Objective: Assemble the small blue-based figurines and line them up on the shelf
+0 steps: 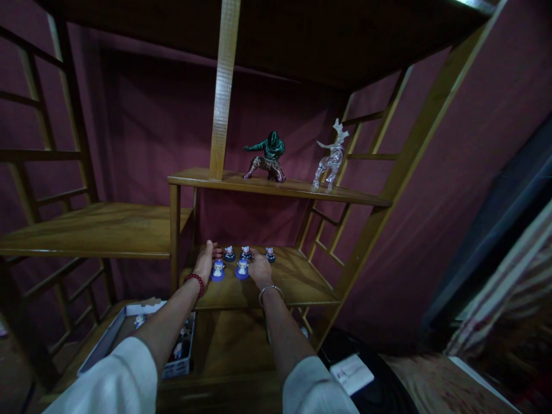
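Small figurines stand in two rows on a low wooden shelf [293, 276]. In front are a left purple-based figurine [218, 271] and a right purple-based figurine [242, 269]. Behind them stand a left dark-based figurine [229, 254], a middle one [246, 253] and a right one [269, 255]. My left hand [207, 261], fingers stretched out, is beside the left purple-based figurine. My right hand [260, 269] is closed at the right side of the other purple-based figurine; its fingertips are partly hidden, near the middle dark-based one.
On the shelf above are a green-and-bronze crouching figure [268, 156] and a clear deer figurine [330, 158]. A wooden post [175, 236] stands left of my hands. An open box [114, 333] with more figurines lies lower left. A white packet [352, 374] rests lower right.
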### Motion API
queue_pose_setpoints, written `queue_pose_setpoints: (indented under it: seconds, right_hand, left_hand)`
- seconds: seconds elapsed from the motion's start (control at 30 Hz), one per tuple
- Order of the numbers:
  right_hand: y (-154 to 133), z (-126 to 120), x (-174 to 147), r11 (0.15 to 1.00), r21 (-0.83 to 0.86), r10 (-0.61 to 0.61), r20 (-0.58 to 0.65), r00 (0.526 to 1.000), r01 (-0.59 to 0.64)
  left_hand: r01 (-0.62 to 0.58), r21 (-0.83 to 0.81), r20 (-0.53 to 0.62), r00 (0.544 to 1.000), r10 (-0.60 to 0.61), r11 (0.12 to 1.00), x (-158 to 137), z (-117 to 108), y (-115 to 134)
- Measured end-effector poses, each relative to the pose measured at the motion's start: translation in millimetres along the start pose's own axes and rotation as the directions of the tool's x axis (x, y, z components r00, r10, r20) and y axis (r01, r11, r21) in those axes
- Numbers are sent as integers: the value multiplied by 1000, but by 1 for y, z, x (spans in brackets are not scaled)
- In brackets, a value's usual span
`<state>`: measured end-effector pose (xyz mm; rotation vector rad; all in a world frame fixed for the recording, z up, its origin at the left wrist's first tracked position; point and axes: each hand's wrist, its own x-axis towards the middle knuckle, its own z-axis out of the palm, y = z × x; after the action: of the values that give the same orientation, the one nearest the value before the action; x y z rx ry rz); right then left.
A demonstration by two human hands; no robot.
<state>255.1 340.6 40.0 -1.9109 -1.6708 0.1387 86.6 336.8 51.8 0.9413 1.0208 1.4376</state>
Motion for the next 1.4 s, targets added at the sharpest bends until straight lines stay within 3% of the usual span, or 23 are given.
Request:
queue_pose_setpoints:
  seconds: [0.3,0.5,0.57,0.7,0.83,1.03,1.17,1.4]
  right_hand:
    - [0,-1,-1,997,78,17,-16,1000,-16]
    - [1,1,-3,982,189,-7,-77,997,21]
    - [4,-1,-4,965,263,38,-124,992,-4]
    - [15,-15,-10,932,336,245,-294,924,-140]
    - [22,-28,-18,951,184,306,-411,859,-250]
    - [18,-30,-16,965,-2,254,-263,931,-263]
    - [22,-28,-7,966,-64,234,-187,954,-249]
    - [23,-30,-9,970,-70,207,-259,943,-232]
  left_hand:
    - [49,36,86,995,-52,998,2,0,-3]
    - [53,22,59,997,-54,998,2,-1,-3]
    - [47,13,44,998,-48,999,2,-1,-3]
    - [30,21,29,999,-31,999,3,-2,-4]
    - [36,36,27,999,-37,999,5,-3,-5]
    - [41,61,29,999,-43,997,7,-3,-6]
    - [46,44,20,999,-47,998,7,-2,-5]
    - [48,37,30,998,-49,998,8,-3,-7]
